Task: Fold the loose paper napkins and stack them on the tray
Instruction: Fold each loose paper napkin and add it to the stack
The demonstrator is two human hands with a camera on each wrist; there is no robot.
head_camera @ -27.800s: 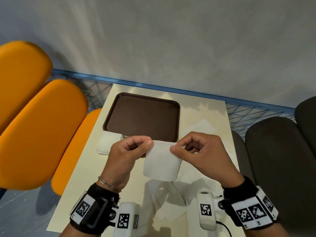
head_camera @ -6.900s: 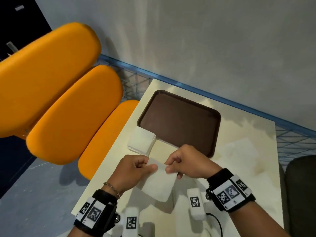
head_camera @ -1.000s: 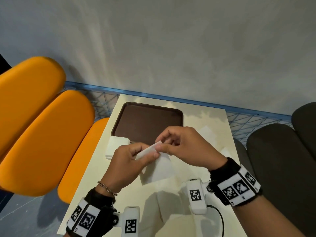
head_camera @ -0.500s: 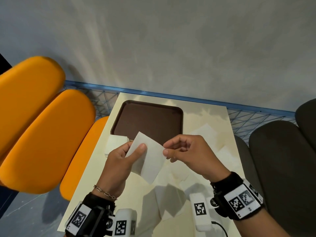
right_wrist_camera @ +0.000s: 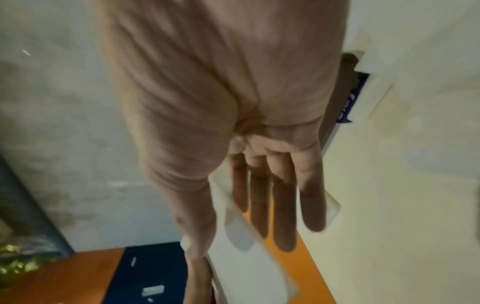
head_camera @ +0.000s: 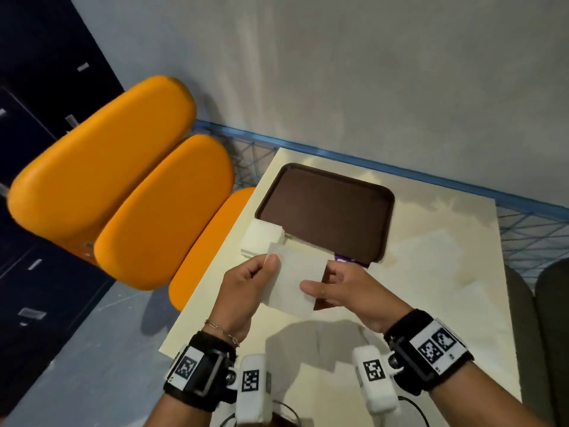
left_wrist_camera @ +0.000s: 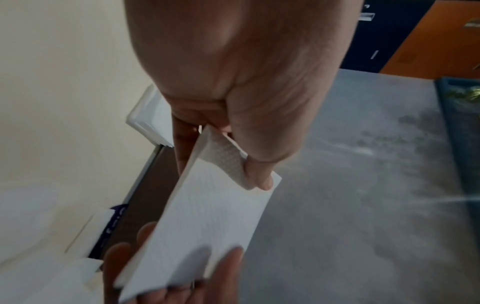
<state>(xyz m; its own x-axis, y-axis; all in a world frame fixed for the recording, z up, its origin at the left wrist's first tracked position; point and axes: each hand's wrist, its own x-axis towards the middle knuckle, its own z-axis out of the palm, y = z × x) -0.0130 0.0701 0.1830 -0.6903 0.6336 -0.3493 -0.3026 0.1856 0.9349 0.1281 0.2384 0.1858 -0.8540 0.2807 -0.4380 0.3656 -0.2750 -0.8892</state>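
Observation:
I hold a white paper napkin (head_camera: pixel 292 280) in the air over the table's near half, in front of the brown tray (head_camera: pixel 326 211), which has nothing on it. My left hand (head_camera: pixel 271 266) pinches the napkin's top left corner between thumb and fingers. My right hand (head_camera: pixel 311 288) pinches its right edge, thumb in front and straight fingers (right_wrist_camera: pixel 283 205) behind. In the left wrist view the napkin (left_wrist_camera: pixel 207 216) looks like a doubled sheet. A stack of folded napkins (head_camera: pixel 261 238) lies on the table at the tray's near left corner.
Loose napkins (head_camera: pixel 431 251) lie flat on the cream table (head_camera: pixel 415 318) to the right of the tray. A blue-printed packet (head_camera: pixel 348 261) peeks out at the tray's near edge. Orange seats (head_camera: pixel 160 208) stand left, dark seats (head_camera: pixel 551 303) right, and a blue wire rail (head_camera: pixel 400 171) behind.
My right hand has taken hold of the napkin's right edge, so both hands now hold it. The head view has swung to the left.

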